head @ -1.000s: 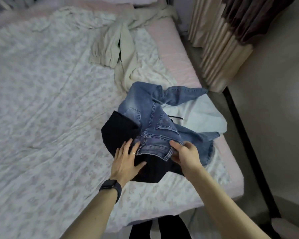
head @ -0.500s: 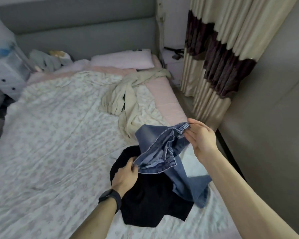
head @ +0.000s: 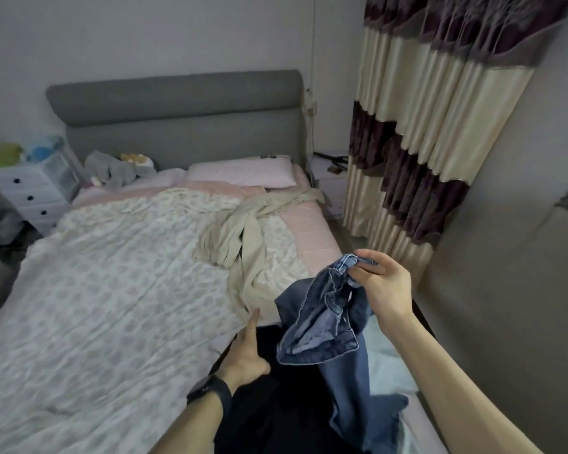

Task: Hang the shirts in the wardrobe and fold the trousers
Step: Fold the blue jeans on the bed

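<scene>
At lower right, jeans (head: 322,326) are held above a garment (head: 276,414) laid on the bed (head: 112,306); trousers (head: 243,244) are spread at centre, a pillow (head: 243,172) placed behind them.

Bed's left half (head: 95,306) free — beige garment (head: 243,244) ahead.

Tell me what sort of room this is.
A bedroom, most likely in a home: a bed with a grey padded headboard and a pink pillow, striped curtains beside it, and a white chest of drawers.
</scene>
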Demonstrator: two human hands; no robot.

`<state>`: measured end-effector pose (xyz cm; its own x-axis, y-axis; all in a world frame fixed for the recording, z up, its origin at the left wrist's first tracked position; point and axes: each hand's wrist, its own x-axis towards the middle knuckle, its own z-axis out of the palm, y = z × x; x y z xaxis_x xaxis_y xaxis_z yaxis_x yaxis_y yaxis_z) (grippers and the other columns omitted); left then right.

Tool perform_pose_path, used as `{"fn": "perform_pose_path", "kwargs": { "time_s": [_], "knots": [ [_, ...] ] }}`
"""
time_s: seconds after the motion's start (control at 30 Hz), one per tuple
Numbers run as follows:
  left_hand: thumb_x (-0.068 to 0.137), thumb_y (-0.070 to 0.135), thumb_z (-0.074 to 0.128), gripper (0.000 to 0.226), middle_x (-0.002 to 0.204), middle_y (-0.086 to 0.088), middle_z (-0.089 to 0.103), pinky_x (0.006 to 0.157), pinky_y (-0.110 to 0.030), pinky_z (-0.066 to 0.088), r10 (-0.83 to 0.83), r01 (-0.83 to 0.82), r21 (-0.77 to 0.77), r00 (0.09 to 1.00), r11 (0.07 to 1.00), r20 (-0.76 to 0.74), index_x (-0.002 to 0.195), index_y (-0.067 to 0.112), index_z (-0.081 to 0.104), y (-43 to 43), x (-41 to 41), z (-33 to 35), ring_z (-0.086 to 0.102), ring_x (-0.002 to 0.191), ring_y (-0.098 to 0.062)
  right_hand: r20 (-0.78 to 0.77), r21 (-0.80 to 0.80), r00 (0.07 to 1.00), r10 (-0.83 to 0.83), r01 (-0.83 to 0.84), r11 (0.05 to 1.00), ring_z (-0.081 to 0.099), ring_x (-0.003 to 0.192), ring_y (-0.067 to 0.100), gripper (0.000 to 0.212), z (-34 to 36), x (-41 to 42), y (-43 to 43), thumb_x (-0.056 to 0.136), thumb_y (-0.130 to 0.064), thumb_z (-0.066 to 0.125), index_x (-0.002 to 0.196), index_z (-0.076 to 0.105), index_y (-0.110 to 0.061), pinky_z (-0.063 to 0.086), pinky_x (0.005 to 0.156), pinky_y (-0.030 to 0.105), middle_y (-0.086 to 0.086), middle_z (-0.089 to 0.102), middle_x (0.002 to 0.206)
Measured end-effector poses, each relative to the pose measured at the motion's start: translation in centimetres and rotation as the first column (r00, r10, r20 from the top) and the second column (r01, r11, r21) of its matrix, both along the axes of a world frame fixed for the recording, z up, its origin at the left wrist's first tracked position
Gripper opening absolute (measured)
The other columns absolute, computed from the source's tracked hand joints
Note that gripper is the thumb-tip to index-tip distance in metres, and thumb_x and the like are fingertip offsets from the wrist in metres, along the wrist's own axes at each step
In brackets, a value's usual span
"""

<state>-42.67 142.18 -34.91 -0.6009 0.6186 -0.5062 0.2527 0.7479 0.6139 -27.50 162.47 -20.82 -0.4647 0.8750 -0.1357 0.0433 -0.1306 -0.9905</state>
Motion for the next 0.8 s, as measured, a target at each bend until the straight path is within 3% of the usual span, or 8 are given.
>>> {"fn": "perform_pose_path", "kwargs": {
  "time_s": [0.17,0.3,0.37,0.43,0.5,0.57,0.7,0.8],
  "knots": [
    [0.069,0.045,0.084,0.138,0.167,-0.002,0.013,0.108,-0.043,0.044,-0.076,0.065,-0.065,0.979,0.996,-0.191,0.147,0.052,-0.029,0.6,2.3,-3.6,0.031,0.147,-0.029,-0.092,0.000,0.995,-0.033,0.034,0.999,0.073,0.080,0.013,0.026,3.0,-0.2,-0.4,0.084,0.001,0.076,0.102,0.074,-0.018,0.056,0.068,0.022,0.000,0.078,0.087],
    [0.085,0.079,0.047,0.093,0.168,0.006,0.010,0.108,-0.033,0.042,-0.074,0.190,0.216,0.888,0.958,-0.453,0.159,0.046,0.000,1.5,6.1,-4.8,0.026,0.149,-0.015,-0.134,0.039,0.991,-0.024,0.029,0.999,0.074,0.080,0.009,0.025,5.4,0.4,-0.2,0.084,-0.002,0.079,0.103,0.074,-0.017,0.057,0.070,0.019,-0.004,0.079,0.085],
    [0.083,0.072,0.051,0.086,0.152,0.006,0.038,0.102,-0.033,0.043,0.075,0.054,0.388,0.948,0.920,-0.309,0.155,0.032,0.029,2.0,7.7,-3.6,0.041,0.139,-0.014,-0.136,0.051,0.990,-0.030,0.038,0.998,0.075,0.084,0.011,0.028,6.4,0.8,0.1,0.084,-0.002,0.079,0.109,0.073,-0.013,0.059,0.075,0.021,-0.001,0.079,0.088],
    [0.065,0.066,0.057,0.094,0.116,0.002,0.055,0.092,-0.034,0.040,0.344,-0.286,0.509,0.939,0.812,-0.020,0.138,0.007,0.051,2.1,8.6,-1.8,0.056,0.122,-0.030,-0.141,0.050,0.989,-0.048,0.056,0.997,0.075,0.086,0.012,0.028,6.9,1.2,0.7,0.083,-0.001,0.079,0.108,0.073,-0.013,0.059,0.077,0.022,0.000,0.079,0.089],
    [0.072,0.042,0.070,0.057,0.092,0.007,0.058,0.083,-0.031,0.042,0.443,-0.419,0.549,0.891,0.723,0.097,0.115,0.004,0.066,1.3,8.2,1.1,0.065,0.104,-0.029,-0.121,0.063,0.990,-0.073,0.081,0.995,0.075,0.088,0.014,0.028,7.0,1.8,1.5,0.083,-0.001,0.079,0.108,0.074,-0.011,0.060,0.078,0.023,0.001,0.079,0.088],
    [0.088,0.010,0.070,0.011,0.085,0.013,0.063,0.070,-0.029,0.048,0.525,-0.467,0.609,0.846,0.641,0.096,0.095,0.018,0.071,-0.3,5.9,4.7,0.065,0.084,-0.007,-0.093,0.076,0.991,-0.098,0.105,0.992,0.075,0.090,0.017,0.027,6.8,2.3,2.2,0.083,-0.003,0.080,0.109,0.074,-0.007,0.060,0.081,0.025,0.002,0.079,0.087],
    [0.093,0.013,0.064,0.014,0.080,0.002,0.066,0.064,-0.030,0.043,0.567,-0.424,0.647,0.824,0.634,-0.016,0.080,0.016,0.062,-2.8,-1.4,13.2,0.063,0.087,-0.024,-0.019,0.127,0.998,-0.066,0.068,0.990,0.075,0.087,0.015,0.013,7.2,1.3,1.5,0.085,-0.021,0.081,0.095,0.076,-0.015,0.059,0.093,0.039,0.002,0.078,0.084],
    [0.081,0.024,0.069,0.008,0.084,0.005,0.070,0.077,-0.036,0.051,0.472,-0.309,0.670,0.879,0.675,-0.071,0.085,0.026,0.062,-4.9,-5.1,19.8,0.065,0.088,-0.020,-0.028,0.188,0.997,-0.079,0.083,0.979,0.075,0.082,0.012,0.014,9.7,-1.1,-1.3,0.084,-0.036,0.079,0.082,0.070,-0.026,0.057,0.095,0.041,-0.003,0.077,0.078]
  ]
}}
